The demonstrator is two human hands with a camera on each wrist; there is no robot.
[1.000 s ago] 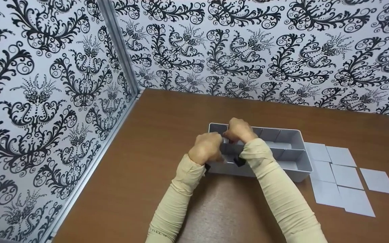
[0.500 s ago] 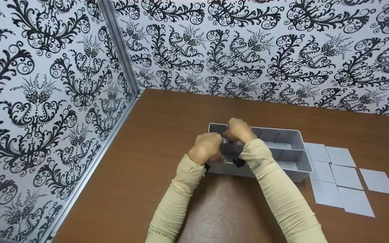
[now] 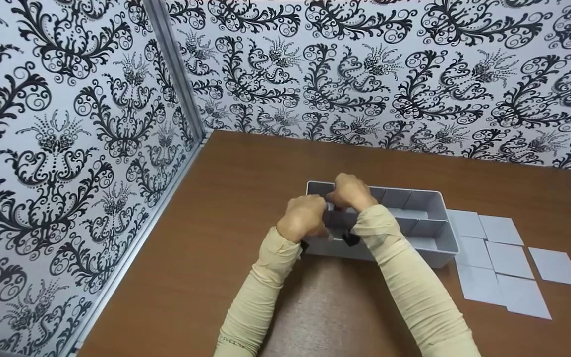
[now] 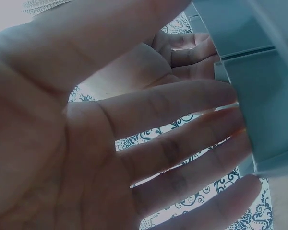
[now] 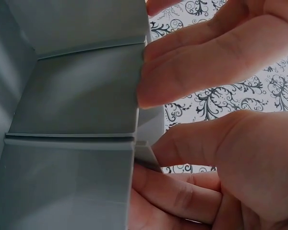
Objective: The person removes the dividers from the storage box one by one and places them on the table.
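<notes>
A grey divided organizer box [image 3: 439,255] stands on the table, with both hands over its left end. My left hand [image 3: 303,215] reaches over the near left side. In the left wrist view its fingers [image 4: 173,148] are straight and spread, their tips against the grey plastic edge. Beside it, my right hand [image 3: 352,191] is over the far left compartments. The right wrist view shows its thumb [image 5: 192,143] and curled fingers pinching a thin grey divider [image 5: 146,155], partly hidden by the hand. The compartment floors under the hands are mostly hidden in the head view.
Several white square cards [image 3: 508,258] lie flat to the right of the box, one [image 3: 555,266] apart from the rest. Patterned panels [image 3: 355,74] border the brown table [image 3: 236,168] at the back and left.
</notes>
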